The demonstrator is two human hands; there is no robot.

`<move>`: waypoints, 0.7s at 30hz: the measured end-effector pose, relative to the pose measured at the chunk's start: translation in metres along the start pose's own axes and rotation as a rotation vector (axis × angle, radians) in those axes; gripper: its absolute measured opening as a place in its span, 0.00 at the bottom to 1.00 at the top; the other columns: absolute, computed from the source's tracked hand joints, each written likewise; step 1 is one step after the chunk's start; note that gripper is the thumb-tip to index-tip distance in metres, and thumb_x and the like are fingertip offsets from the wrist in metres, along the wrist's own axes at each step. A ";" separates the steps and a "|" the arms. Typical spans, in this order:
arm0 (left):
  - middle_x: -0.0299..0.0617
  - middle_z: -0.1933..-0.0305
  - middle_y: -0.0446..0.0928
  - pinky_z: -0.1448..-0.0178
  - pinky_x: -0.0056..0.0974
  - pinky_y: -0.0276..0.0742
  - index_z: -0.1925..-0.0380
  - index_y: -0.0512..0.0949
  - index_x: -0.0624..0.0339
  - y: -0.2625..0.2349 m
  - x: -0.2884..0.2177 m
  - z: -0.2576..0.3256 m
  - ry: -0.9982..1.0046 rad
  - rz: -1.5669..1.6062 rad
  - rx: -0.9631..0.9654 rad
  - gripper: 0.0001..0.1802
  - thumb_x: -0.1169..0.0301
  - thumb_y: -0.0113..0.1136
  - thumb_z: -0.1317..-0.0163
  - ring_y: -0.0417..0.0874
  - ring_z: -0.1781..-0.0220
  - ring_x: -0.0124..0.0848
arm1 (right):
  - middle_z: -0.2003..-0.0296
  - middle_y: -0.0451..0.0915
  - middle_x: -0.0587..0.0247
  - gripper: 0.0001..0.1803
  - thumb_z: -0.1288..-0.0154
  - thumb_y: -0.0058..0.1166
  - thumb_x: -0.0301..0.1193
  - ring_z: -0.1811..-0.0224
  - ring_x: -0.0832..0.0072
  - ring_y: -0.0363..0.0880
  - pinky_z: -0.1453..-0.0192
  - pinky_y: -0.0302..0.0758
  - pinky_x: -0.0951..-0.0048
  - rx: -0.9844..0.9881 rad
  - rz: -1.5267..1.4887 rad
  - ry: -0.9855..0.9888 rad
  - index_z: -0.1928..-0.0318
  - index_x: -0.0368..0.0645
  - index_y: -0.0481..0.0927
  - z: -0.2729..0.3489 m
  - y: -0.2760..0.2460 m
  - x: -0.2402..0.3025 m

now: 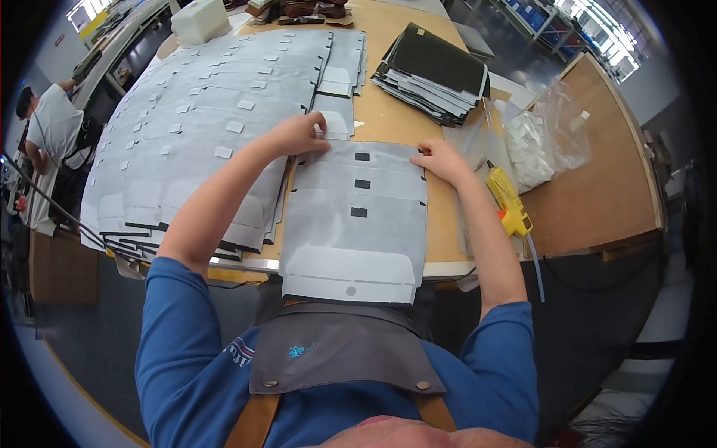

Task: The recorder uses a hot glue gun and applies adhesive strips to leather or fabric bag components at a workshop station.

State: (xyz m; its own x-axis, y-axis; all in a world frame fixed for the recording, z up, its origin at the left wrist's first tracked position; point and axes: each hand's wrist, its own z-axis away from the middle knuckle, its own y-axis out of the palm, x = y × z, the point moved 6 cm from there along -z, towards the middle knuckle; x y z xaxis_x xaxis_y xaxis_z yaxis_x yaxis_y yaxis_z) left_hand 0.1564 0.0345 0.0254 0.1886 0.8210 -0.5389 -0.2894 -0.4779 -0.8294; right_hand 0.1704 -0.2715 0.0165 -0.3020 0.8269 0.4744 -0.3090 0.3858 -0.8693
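A grey fabric panel [321, 224] lies before me, its near end overhanging the table edge. Three black patches run down its middle, and a white pocket-shaped piece [347, 267] crosses the near end. My left hand [299, 136] is over the panel's far left corner, thumb and forefinger apart with a gap between them. At the far right corner, my right hand [442, 160] pinches the panel's edge between thumb and fingers. Overlapping grey panels [202, 123] with small white patches cover the table to the left.
A yellow glue gun [508, 198] lies right of my right forearm, beside a clear bag of white pieces [529, 145]. A stack of dark and grey panels [433, 71] stands farther back. A white plastic container [200, 24] is at far left. Another person [56, 123] sits off left.
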 end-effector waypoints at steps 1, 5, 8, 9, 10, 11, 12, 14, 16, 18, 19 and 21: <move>0.47 0.58 0.82 0.51 0.43 0.77 0.51 0.75 0.58 0.000 -0.002 0.000 -0.009 0.002 0.011 0.28 0.54 0.72 0.44 0.83 0.55 0.43 | 0.69 0.82 0.60 0.23 0.42 0.67 0.42 0.67 0.72 0.77 0.60 0.74 0.70 -0.033 -0.135 0.031 0.59 0.33 0.79 0.003 0.001 -0.004; 0.45 0.58 0.83 0.50 0.43 0.78 0.46 0.73 0.57 0.000 0.001 0.006 0.076 0.007 -0.129 0.31 0.53 0.71 0.43 0.84 0.54 0.42 | 0.69 0.78 0.69 0.19 0.34 0.63 0.41 0.66 0.81 0.73 0.61 0.71 0.76 -0.153 -0.465 -0.020 0.57 0.36 0.78 0.018 -0.005 0.008; 0.40 0.59 0.83 0.52 0.40 0.77 0.47 0.76 0.58 -0.004 0.002 0.006 0.151 0.167 -0.144 0.29 0.53 0.72 0.42 0.83 0.55 0.36 | 0.69 0.79 0.70 0.17 0.31 0.61 0.41 0.67 0.84 0.71 0.61 0.69 0.77 -0.265 -0.730 -0.185 0.57 0.37 0.79 0.025 -0.005 0.003; 0.40 0.59 0.83 0.52 0.40 0.77 0.47 0.76 0.58 -0.006 0.002 0.007 0.152 0.169 -0.141 0.29 0.53 0.72 0.42 0.83 0.55 0.36 | 0.69 0.79 0.70 0.17 0.31 0.61 0.41 0.67 0.84 0.71 0.61 0.69 0.77 -0.266 -0.730 -0.181 0.57 0.37 0.79 0.026 -0.003 0.003; 0.39 0.59 0.83 0.52 0.38 0.76 0.50 0.78 0.59 -0.004 0.004 0.006 0.116 0.276 -0.038 0.26 0.54 0.72 0.41 0.82 0.57 0.32 | 0.69 0.78 0.71 0.16 0.31 0.61 0.39 0.67 0.85 0.70 0.62 0.68 0.78 -0.291 -0.793 -0.169 0.56 0.38 0.79 0.026 -0.001 0.002; 0.37 0.60 0.83 0.53 0.36 0.76 0.53 0.80 0.60 0.000 0.006 0.006 0.080 0.382 0.066 0.24 0.55 0.72 0.41 0.80 0.58 0.29 | 0.68 0.78 0.73 0.15 0.30 0.61 0.38 0.67 0.87 0.69 0.62 0.68 0.79 -0.316 -0.856 -0.157 0.54 0.39 0.79 0.027 0.001 0.002; 0.36 0.62 0.82 0.54 0.34 0.74 0.59 0.82 0.62 0.002 0.005 0.008 0.044 0.377 0.104 0.20 0.56 0.70 0.39 0.79 0.60 0.26 | 0.68 0.78 0.73 0.15 0.30 0.61 0.38 0.67 0.87 0.69 0.62 0.68 0.79 -0.318 -0.855 -0.153 0.54 0.39 0.79 0.028 0.004 0.003; 0.36 0.62 0.82 0.55 0.33 0.73 0.57 0.81 0.63 0.003 0.003 0.010 -0.005 0.328 0.148 0.19 0.58 0.69 0.37 0.77 0.61 0.25 | 0.67 0.81 0.69 0.21 0.32 0.63 0.36 0.65 0.85 0.73 0.60 0.70 0.79 -0.263 -0.915 0.102 0.46 0.39 0.74 0.030 0.020 -0.007; 0.36 0.62 0.81 0.55 0.31 0.72 0.56 0.81 0.64 0.001 0.002 0.016 -0.060 0.282 0.185 0.18 0.60 0.67 0.35 0.75 0.62 0.23 | 0.65 0.83 0.66 0.26 0.34 0.63 0.34 0.62 0.83 0.77 0.57 0.72 0.79 -0.234 -0.837 0.162 0.39 0.40 0.70 0.040 0.027 -0.008; 0.39 0.60 0.82 0.53 0.33 0.74 0.54 0.79 0.67 -0.006 -0.002 0.023 -0.047 0.164 0.178 0.19 0.61 0.66 0.35 0.78 0.59 0.26 | 0.63 0.84 0.62 0.33 0.35 0.64 0.32 0.59 0.81 0.80 0.55 0.74 0.78 -0.204 -0.758 0.220 0.33 0.41 0.65 0.055 0.034 -0.005; 0.39 0.60 0.82 0.53 0.33 0.74 0.54 0.79 0.67 -0.008 -0.005 0.026 -0.046 0.165 0.178 0.19 0.61 0.66 0.35 0.78 0.59 0.26 | 0.56 0.84 0.57 0.38 0.36 0.64 0.30 0.53 0.75 0.81 0.49 0.75 0.75 -0.176 -0.739 0.186 0.30 0.42 0.61 0.065 0.034 0.003; 0.47 0.59 0.83 0.50 0.36 0.75 0.50 0.77 0.69 -0.011 -0.008 0.033 -0.056 -0.029 0.175 0.23 0.61 0.66 0.37 0.82 0.56 0.34 | 0.49 0.83 0.52 0.43 0.38 0.64 0.27 0.47 0.70 0.82 0.44 0.75 0.72 -0.151 -0.719 0.149 0.26 0.44 0.56 0.077 0.037 0.012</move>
State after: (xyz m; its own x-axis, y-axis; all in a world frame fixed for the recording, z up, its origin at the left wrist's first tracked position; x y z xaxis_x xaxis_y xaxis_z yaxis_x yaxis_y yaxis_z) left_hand 0.1270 0.0432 0.0434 0.1483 0.8520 -0.5021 -0.4442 -0.3963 -0.8035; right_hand 0.0865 -0.2788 0.0010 0.0569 0.3919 0.9183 -0.2535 0.8953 -0.3664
